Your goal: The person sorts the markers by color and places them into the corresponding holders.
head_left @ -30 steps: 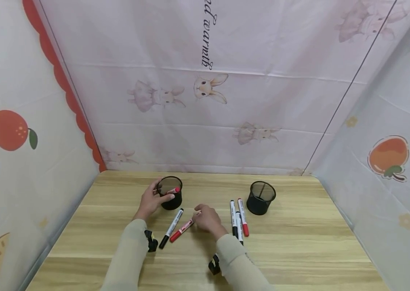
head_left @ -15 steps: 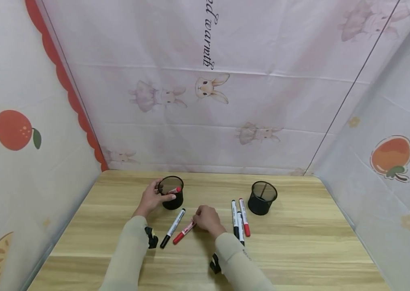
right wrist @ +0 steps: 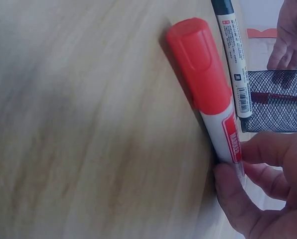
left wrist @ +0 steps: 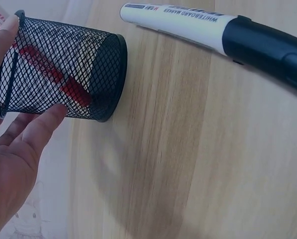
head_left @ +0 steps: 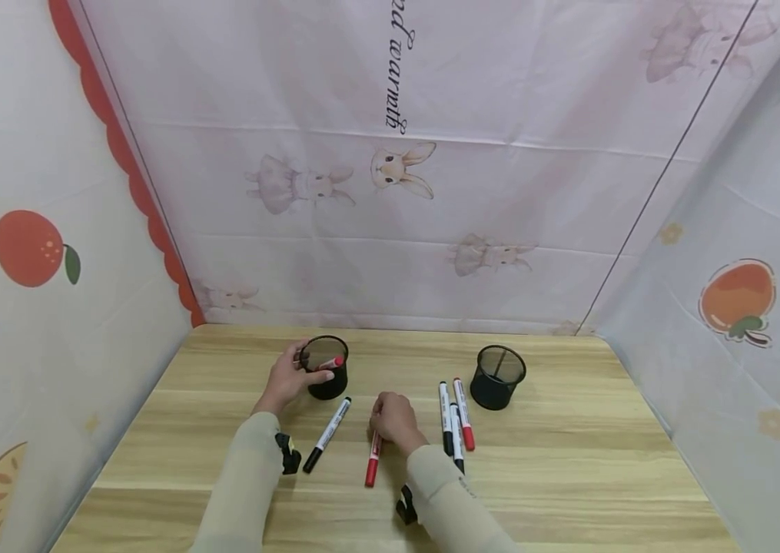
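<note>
My left hand [head_left: 286, 384] grips a black mesh pen cup [head_left: 329, 386], thumb at the rim and fingers along its side. Inside the cup leans a red marker [left wrist: 51, 72], cap end down. With thumb and fingers, my right hand [head_left: 396, 418] pinches the white barrel of another red marker [right wrist: 203, 69], close over the table. Its red cap points toward my body, and the hand hides its far end in the head view. Between the two hands lies a whiteboard marker [head_left: 327, 434] with a black cap.
A second black mesh cup [head_left: 497, 378] stands upright at the right. In front of it lie two black-capped markers [head_left: 446, 415] and a red-capped marker [head_left: 463, 415], side by side. Printed fabric walls [head_left: 390, 284] enclose the wooden table [head_left: 569, 461] at the back and sides.
The red marker in my right hand has swung from a slant, cap to the lower left, to nearly straight toward me. My left hand and the cup have stayed in place.
</note>
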`<state>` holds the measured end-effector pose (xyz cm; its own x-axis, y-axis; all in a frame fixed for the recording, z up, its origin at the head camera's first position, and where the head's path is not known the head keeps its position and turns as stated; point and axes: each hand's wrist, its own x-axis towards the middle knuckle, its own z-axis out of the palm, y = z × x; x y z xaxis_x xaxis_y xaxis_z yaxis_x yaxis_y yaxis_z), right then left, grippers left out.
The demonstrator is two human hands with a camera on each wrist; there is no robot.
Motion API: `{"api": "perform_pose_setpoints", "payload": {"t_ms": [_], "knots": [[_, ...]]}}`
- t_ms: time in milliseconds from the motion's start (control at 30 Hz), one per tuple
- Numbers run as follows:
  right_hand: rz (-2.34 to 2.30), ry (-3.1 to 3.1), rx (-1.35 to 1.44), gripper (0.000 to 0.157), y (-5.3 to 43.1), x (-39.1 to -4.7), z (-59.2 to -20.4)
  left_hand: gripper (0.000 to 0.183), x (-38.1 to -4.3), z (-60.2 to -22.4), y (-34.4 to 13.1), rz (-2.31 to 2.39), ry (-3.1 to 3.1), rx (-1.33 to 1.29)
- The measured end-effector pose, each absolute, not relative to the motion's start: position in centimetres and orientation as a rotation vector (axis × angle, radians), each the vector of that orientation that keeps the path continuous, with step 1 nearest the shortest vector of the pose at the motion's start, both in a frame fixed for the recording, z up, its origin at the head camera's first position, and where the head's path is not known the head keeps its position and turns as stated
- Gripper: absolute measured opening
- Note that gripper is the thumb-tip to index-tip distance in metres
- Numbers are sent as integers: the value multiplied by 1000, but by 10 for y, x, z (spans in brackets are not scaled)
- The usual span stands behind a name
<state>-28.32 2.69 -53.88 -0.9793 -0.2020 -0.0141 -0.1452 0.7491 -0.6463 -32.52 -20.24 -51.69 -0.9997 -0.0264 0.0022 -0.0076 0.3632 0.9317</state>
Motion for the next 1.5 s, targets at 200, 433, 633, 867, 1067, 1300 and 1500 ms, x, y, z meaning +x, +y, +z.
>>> {"api": "perform_pose_setpoints", "payload": {"t_ms": [200, 433, 633, 867, 1067, 1300, 1500], "knots": [[-1088, 2879, -293, 13, 27, -283, -539, 96, -327, -518, -204, -1767, -2577, 38], [-1284, 2829, -238, 11, 28, -279, -527, 96, -327, -517, -203, -1753, -2582, 67], [-1338, 2808, -213, 14, 30, -276, -521, 95, -325, -518, -201, -1748, -2583, 69], [-1498, 2767, -215, 15, 30, -272, -516, 93, -323, -515, -201, -1757, -2562, 56], [-1723, 2721, -199, 22, 30, -275, -511, 95, -322, -513, -200, -1757, -2576, 63], [-1960, 2640, -180, 32, 30, -283, -500, 95, -324, -517, -201, -1782, -2561, 46], [-2048, 2543, -147, 41, 30, -289, -494, 94, -323, -516, -201, -1789, -2559, 39]]}}
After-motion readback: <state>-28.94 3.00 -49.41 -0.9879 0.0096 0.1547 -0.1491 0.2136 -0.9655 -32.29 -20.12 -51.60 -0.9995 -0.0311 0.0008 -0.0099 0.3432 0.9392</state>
